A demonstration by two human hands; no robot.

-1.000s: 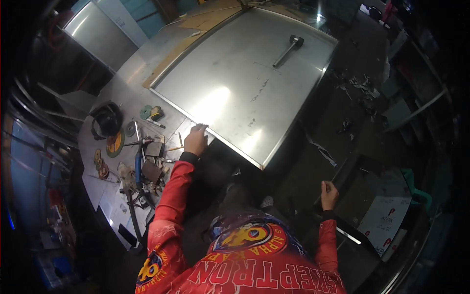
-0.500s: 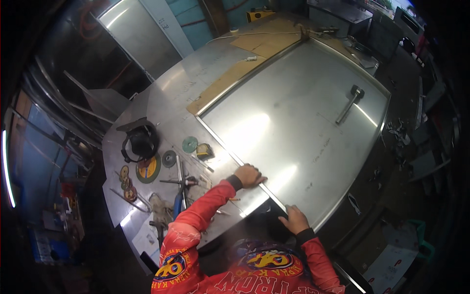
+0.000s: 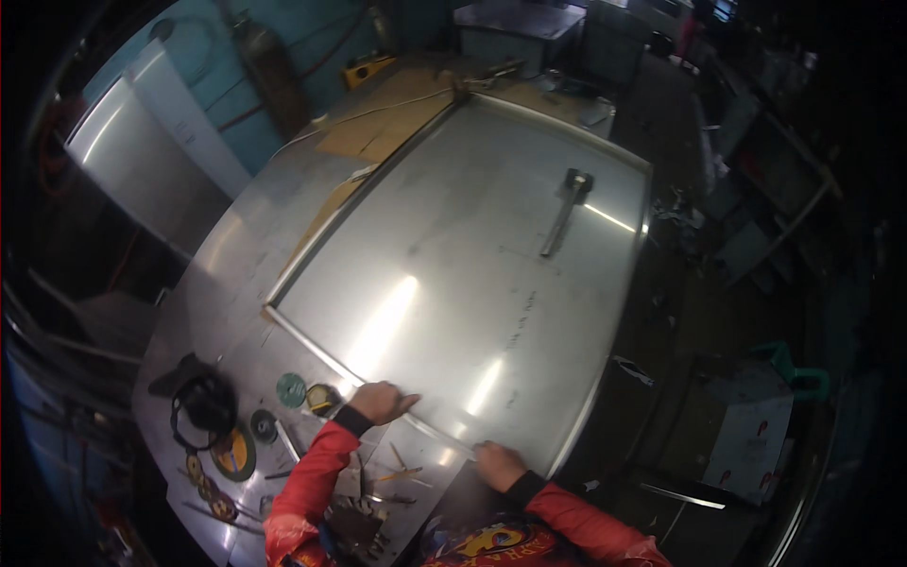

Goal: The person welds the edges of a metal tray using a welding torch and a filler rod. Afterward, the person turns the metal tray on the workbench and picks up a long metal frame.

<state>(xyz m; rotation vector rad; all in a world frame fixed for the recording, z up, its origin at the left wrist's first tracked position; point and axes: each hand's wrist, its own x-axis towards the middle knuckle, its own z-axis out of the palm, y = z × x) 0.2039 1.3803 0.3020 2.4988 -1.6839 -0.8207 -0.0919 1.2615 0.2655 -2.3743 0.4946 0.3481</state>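
A large sheet-metal panel (image 3: pixel 453 283) with raised edges lies across the metal worktable (image 3: pixel 231 250). My left hand (image 3: pixel 383 402) is closed over its near edge, thumb pointing inward over the sheet. Further right on that same edge my right hand (image 3: pixel 499 466) grips close to the near right corner, its fingers partly hidden. A hammer (image 3: pixel 564 222) with a dark head and metal handle rests on the panel's far right part. Beside my left hand sit a yellow and black tape measure (image 3: pixel 322 399) and a green disc (image 3: pixel 291 389).
A dark welding helmet (image 3: pixel 203 408), a yellow-rimmed grinding disc (image 3: pixel 233 455) and several small tools lie at the table's left. Brown cardboard (image 3: pixel 378 118) covers part of the far end. A green stool (image 3: pixel 803 378) and metal scraps (image 3: pixel 675 213) are on the right-hand floor.
My view has swung to the right. The panel has shifted left on the table, covering more of the cardboard along its left edge. Both hands stay on the near edge; the hammer still lies on the panel.
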